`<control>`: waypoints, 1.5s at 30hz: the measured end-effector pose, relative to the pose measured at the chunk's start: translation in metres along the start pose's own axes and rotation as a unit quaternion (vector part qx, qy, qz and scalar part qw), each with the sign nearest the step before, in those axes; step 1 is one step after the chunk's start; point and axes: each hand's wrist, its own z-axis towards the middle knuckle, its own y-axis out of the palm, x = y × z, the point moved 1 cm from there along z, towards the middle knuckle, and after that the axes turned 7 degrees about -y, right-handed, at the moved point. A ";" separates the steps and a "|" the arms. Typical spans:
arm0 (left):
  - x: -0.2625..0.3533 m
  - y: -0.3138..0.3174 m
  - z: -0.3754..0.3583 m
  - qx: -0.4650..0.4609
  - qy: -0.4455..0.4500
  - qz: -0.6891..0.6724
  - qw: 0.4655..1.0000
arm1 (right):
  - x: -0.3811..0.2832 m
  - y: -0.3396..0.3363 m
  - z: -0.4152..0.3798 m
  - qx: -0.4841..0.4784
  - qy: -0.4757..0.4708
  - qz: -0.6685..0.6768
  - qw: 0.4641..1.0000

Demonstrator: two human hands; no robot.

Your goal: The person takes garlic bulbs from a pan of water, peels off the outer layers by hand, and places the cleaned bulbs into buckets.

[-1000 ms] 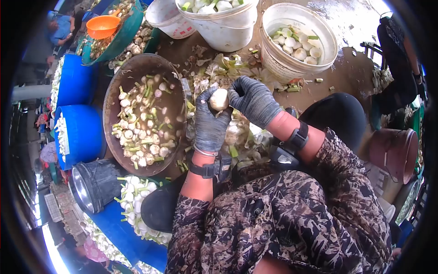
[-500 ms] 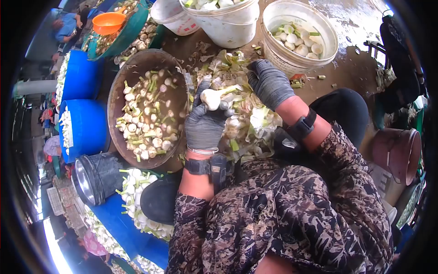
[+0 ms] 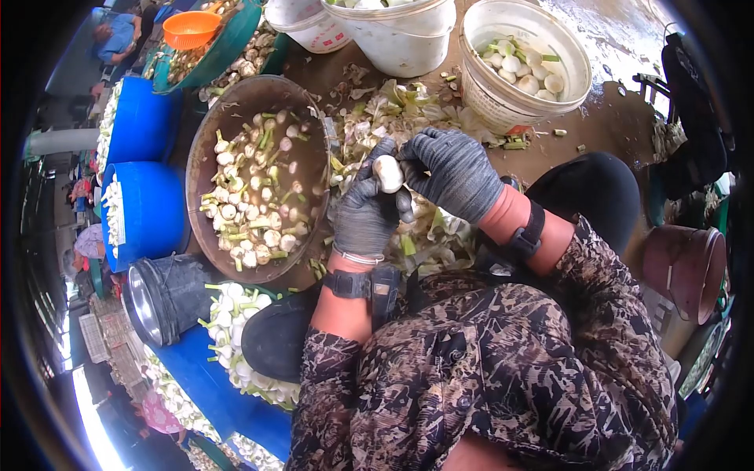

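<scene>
In a grey glove, my left hand [image 3: 367, 206] is closed around a white garlic bulb [image 3: 388, 173], thumb and fingers at its sides. My right hand [image 3: 454, 174], gloved alike, has its fingers curled and pinched against the bulb's right side; the stem is hidden there. Beneath both hands lies a heap of garlic peelings [image 3: 440, 235]. To the left, a wide round tub [image 3: 196, 149] holds many garlic bulbs [image 3: 250, 212] with green stems in murky water. Trimmed bulbs [image 3: 522, 67] lie in a white bucket [image 3: 487, 90] beyond my right hand.
Blue barrels [image 3: 145, 212] filled with garlic stand at the left, near a black bucket [image 3: 169, 302]. More white buckets [image 3: 400, 43] stand ahead. A reddish bucket [image 3: 683, 271] is at the right. A person [image 3: 118, 43] sits at the far upper left beyond an orange basket [image 3: 191, 29].
My right hand has come down and left from beside the white bucket to the garlic bulb. My left hand has moved slightly right and turned the bulb, so its stem no longer shows.
</scene>
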 end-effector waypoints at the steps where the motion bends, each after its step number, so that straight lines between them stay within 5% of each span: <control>1: -0.001 0.000 -0.002 0.003 -0.002 0.018 1.000 | 0.000 0.001 0.000 -0.023 0.046 0.019 0.999; 8: -0.003 -0.009 -0.003 0.015 -0.038 0.107 0.993 | 0.019 0.018 -0.003 -0.120 0.292 0.255 0.914; 10: -0.004 -0.011 -0.003 0.007 -0.031 0.136 0.990 | 0.022 0.025 -0.010 -0.105 0.292 0.265 0.913; 13: -0.003 -0.011 -0.008 0.107 0.036 0.326 0.939 | 0.013 0.021 -0.009 -0.035 0.166 0.134 0.976; 18: 0.000 -0.012 -0.008 0.158 0.026 0.464 0.871 | 0.004 0.014 -0.011 -0.041 0.090 0.091 0.991; 20: 0.002 -0.005 -0.007 0.152 0.008 0.575 0.804 | 0.005 0.016 -0.012 -0.072 0.037 0.026 0.996; 22: 0.001 -0.002 -0.013 0.130 0.029 0.551 0.824 | 0.012 0.024 -0.015 -0.066 0.116 0.106 0.985; 24: 0.002 -0.007 -0.015 0.084 0.109 0.632 0.763 | 0.024 0.035 -0.019 -0.057 0.197 0.181 0.962; 25: 0.002 -0.006 -0.017 0.085 0.049 0.597 0.796 | 0.031 0.039 -0.017 -0.066 0.256 0.221 0.939; 27: 0.003 -0.004 -0.016 0.102 0.074 0.593 0.796 | 0.040 0.042 -0.019 -0.067 0.305 0.323 0.893; 30: 0.006 -0.008 -0.013 0.125 0.101 0.569 0.806 | 0.023 0.025 -0.017 -0.065 0.271 0.334 0.900; 32: 0.004 -0.010 -0.016 0.107 0.111 0.482 0.863 | 0.016 0.026 -0.017 -0.078 0.222 0.314 0.920; 34: 0.001 -0.016 -0.014 0.097 0.114 0.436 0.888 | 0.009 0.023 -0.017 -0.104 0.198 0.195 0.955; 36: -0.003 -0.031 -0.006 0.151 0.021 0.479 0.865 | 0.012 0.030 -0.020 -0.065 0.144 0.177 0.971; 40: -0.007 -0.017 -0.009 0.149 0.059 0.506 0.848 | 0.021 0.024 -0.015 -0.110 0.262 0.212 0.935; 43: -0.008 -0.021 -0.007 0.114 0.084 0.453 0.880 | 0.034 0.025 -0.011 -0.104 0.409 0.316 0.850; 45: -0.011 -0.027 -0.005 0.085 0.114 0.466 0.873 | 0.037 0.021 -0.011 -0.088 0.410 0.317 0.851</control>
